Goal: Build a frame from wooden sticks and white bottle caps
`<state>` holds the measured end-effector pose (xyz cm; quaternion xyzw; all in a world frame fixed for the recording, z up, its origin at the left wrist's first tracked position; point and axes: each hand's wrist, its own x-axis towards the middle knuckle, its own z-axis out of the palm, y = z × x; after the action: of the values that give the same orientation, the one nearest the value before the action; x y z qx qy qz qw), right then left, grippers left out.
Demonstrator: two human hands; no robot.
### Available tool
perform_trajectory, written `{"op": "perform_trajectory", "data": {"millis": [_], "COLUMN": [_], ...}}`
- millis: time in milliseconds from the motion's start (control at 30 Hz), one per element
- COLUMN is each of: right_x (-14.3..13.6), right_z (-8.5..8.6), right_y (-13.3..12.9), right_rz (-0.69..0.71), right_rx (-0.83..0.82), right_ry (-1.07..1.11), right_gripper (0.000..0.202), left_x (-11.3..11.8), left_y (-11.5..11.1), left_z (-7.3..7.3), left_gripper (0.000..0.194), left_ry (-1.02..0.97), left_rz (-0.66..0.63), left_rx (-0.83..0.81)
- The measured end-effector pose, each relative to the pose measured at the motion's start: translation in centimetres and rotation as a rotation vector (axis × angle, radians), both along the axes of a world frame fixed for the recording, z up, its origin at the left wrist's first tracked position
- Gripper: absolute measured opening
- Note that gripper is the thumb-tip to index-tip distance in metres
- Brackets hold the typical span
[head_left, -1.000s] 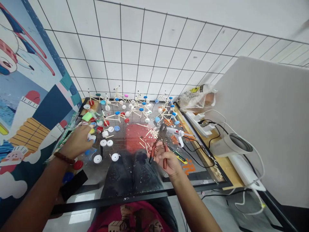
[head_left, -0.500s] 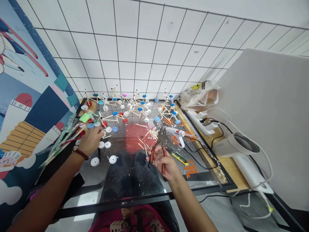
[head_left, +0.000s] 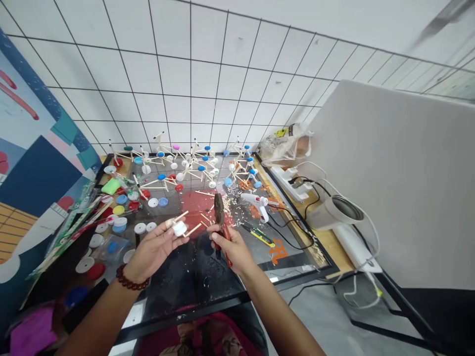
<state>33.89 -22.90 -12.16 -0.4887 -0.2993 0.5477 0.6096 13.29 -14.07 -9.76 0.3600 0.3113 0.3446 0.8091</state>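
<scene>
My left hand (head_left: 158, 247) is closed on a white bottle cap (head_left: 180, 228) with two short wooden sticks (head_left: 193, 230) jutting from it. My right hand (head_left: 232, 248) grips pliers (head_left: 219, 210) by their red handles, jaws pointing away from me. The pliers are just right of the cap, apart from it. Beyond the hands, loose stick pieces (head_left: 206, 219) and pale chips lie on the table over a red patch. At the back stand several small figures of sticks and coloured caps, one with a blue cap (head_left: 201, 168).
Loose caps, such as a red one (head_left: 96, 271), and bundled sticks lie at left. On the right are a white glue gun (head_left: 256, 200), a yellow cutter (head_left: 262, 238), a power strip (head_left: 289, 183), cables and a roll of tape (head_left: 336, 212). A tiled wall (head_left: 208, 74) bounds the back.
My left hand has come from the caps at left toward the middle and now holds the white cap with sticks. The pliers have turned more side-on. The view has shifted.
</scene>
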Motion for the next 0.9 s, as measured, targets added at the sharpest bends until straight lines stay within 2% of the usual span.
{"op": "perform_trajectory", "data": {"millis": [167,467,633,767,900], "right_x": [-0.2,-0.7,-0.9,0.5,2.6], "right_z": [0.0,-0.2,-0.2,0.5,1.3], "right_y": [0.1,0.3,0.6,-0.3,-2.1], "right_rz": [-0.067,-0.08,-0.086,-0.036,0.136], "right_rx": [0.029,-0.029,-0.04,-0.07,-0.128], "right_ry": [0.037,-0.074,-0.127,-0.182,-0.246], "right_gripper": [0.032,0.03,0.032,0.04,0.041], "left_x": [1.7,2.1,2.5,2.7,2.6], "left_y": [-1.2,-2.1,-2.7,-2.3,-0.8], "left_z": [-1.2,-1.7,-1.6,-0.7,0.0], "left_gripper": [0.031,0.031,0.041,0.041,0.031], "left_ry": [-0.093,-0.091,-0.012,0.009,-0.034], "left_rz": [-0.046,-0.075,-0.065,0.0,0.096], "left_rx": [-0.109,-0.164,-0.15,-0.115,-0.115]}}
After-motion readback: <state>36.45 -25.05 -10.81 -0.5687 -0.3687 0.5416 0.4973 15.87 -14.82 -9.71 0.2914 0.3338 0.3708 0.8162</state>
